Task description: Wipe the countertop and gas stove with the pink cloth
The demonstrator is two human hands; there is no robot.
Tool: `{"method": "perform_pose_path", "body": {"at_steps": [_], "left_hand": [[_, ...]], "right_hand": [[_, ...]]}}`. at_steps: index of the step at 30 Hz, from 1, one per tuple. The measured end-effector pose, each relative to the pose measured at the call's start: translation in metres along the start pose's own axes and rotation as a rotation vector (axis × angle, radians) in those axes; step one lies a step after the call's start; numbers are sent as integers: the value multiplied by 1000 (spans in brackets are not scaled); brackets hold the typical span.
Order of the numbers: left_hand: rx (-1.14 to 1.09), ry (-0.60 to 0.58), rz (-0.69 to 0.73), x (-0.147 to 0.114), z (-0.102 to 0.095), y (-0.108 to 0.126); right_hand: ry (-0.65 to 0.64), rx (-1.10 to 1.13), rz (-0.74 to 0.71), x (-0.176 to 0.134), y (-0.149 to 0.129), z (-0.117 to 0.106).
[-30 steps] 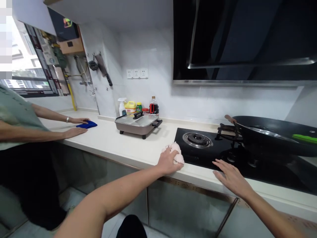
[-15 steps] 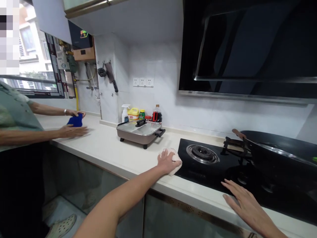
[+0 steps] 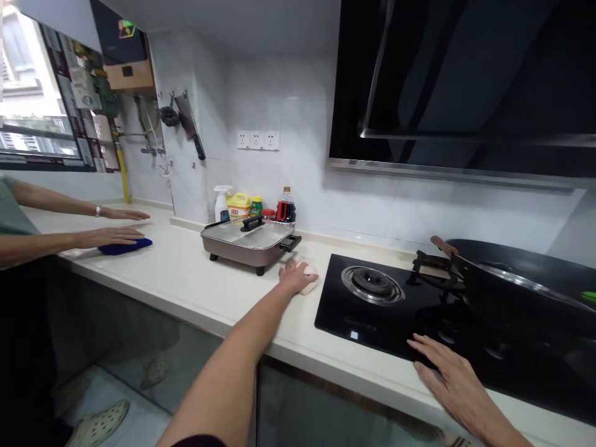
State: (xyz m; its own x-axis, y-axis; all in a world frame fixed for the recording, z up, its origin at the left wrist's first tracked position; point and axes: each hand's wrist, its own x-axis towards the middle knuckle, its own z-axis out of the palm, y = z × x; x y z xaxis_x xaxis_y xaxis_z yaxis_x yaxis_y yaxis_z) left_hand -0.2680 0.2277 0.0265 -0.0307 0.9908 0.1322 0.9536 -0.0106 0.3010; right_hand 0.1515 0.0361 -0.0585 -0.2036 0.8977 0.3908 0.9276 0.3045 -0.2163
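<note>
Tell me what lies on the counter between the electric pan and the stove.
In the head view, the left hand presses a pale cloth there, between the electric pan and the stove.

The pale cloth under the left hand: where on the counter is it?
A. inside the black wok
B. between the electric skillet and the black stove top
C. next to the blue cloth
B: the left hand presses the pale cloth onto the counter between the electric skillet and the stove top.

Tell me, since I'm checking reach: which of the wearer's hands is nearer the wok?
Right. The right hand lies flat on the stove's front edge, just below and left of the wok. The left hand presses a cloth on the counter, left of the stove.
</note>
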Motion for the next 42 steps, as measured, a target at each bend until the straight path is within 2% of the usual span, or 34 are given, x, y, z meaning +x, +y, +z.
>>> {"method": "perform_pose_path", "body": {"at_steps": [4,11,15,19,23,25,28,31,35,38,40,42], "left_hand": [[70,34,14,-26,-17,-20],[138,47,1,-95,-49,-67],[138,62,-91,-125,-75,-111],[145,128,-213,-143,-104,-157],[140,162,-333,-152,-113,-178],[124,183,-364,-154,-108,-174],[68,211,-325,-156,-95,-152],[24,182,-199,-152,-76,-115],[-22,117,6,-149,-44,-48],[-51,74,140,-156,-25,-2],[-74,78,191,-166,-18,16],[-100,102,207,-179,-15,23]], "right_hand": [[27,4,-9,0,-6,1],[-16,10,-26,1,-9,2],[-16,-3,-40,2,-12,2],[-23,-19,-46,3,-14,3],[-10,-15,-40,3,-16,5],[-11,-17,-33,2,-17,5],[-13,-17,-27,1,-17,4],[-5,-16,-32,0,-18,3],[-3,-24,-35,0,-19,0],[-13,-21,-26,1,-19,-2],[-17,-22,-25,1,-19,-3],[-17,-23,-26,1,-17,-2]]}}
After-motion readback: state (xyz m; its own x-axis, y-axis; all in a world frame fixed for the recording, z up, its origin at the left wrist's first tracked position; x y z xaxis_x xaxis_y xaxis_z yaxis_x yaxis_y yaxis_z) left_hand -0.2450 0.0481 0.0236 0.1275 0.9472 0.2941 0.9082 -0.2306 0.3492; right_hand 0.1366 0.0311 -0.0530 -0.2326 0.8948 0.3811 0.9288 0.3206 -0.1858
